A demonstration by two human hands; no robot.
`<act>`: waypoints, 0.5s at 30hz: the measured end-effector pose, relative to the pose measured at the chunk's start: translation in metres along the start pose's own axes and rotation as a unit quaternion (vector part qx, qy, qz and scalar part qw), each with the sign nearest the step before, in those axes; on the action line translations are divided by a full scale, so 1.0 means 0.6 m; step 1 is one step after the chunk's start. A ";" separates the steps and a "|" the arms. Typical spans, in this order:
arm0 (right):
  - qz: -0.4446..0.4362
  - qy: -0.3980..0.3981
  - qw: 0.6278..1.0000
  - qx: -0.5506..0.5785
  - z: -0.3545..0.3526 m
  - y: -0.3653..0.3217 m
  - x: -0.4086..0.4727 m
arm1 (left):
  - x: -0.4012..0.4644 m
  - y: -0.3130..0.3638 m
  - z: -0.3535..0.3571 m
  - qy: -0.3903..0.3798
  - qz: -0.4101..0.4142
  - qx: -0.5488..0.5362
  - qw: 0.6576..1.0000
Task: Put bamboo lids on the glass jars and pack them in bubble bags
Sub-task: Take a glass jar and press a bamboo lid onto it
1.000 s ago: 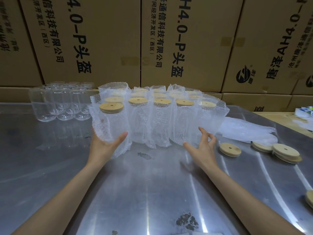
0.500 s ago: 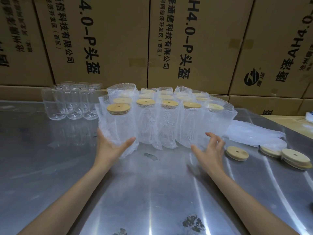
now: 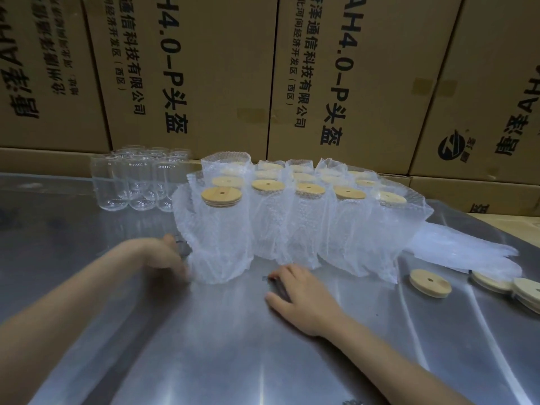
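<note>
Standing in rows on the steel tabletop point(image 3: 87, 287), the packed jars point(image 3: 295, 229) fill the middle of the view, each in a bubble bag with a bamboo lid on top. The left hand point(image 3: 163, 258) is blurred; it lies against the lower left side of the nearest bagged jar point(image 3: 222, 238), and I cannot tell how its fingers lie. The right hand point(image 3: 301, 296) rests palm down on the tabletop just in front of the row, fingers relaxed and holding nothing. Bare glass jars point(image 3: 131, 182) stand in a cluster to the rear left. Spare bubble bags point(image 3: 461, 252) lie flat at right, with loose bamboo lids point(image 3: 429, 282) beside them. Printed cardboard boxes point(image 3: 190, 68) are stacked behind.
</note>
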State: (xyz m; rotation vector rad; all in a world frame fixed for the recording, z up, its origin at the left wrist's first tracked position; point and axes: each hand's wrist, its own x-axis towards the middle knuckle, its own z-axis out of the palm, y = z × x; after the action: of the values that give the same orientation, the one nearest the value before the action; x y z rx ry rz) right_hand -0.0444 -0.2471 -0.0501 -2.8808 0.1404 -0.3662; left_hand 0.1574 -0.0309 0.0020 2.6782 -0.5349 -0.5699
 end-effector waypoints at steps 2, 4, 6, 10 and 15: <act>0.002 -0.035 0.999 -0.015 0.010 -0.015 0.015 | 0.023 -0.006 -0.022 0.044 -0.035 0.003 0.998; 0.004 -0.071 0.997 -0.025 0.016 -0.020 0.023 | 0.050 -0.006 -0.039 0.131 -0.060 -0.003 0.990; 0.009 -0.094 0.995 -0.026 0.019 -0.018 0.025 | 0.073 0.003 -0.060 0.202 -0.082 -0.015 0.976; 0.008 -0.092 0.995 -0.033 0.024 -0.011 0.028 | 0.118 0.008 -0.109 0.248 -0.065 -0.011 0.966; 0.012 -0.101 0.994 -0.027 0.026 -0.008 0.031 | 0.156 0.018 -0.157 0.310 -0.072 0.105 0.942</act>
State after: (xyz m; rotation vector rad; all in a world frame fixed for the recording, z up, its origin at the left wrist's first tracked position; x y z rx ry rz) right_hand -0.0220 -0.2415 -0.0591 -2.9455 0.1501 -0.0654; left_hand 0.2757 -0.0562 0.0580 2.8951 -0.2271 0.3251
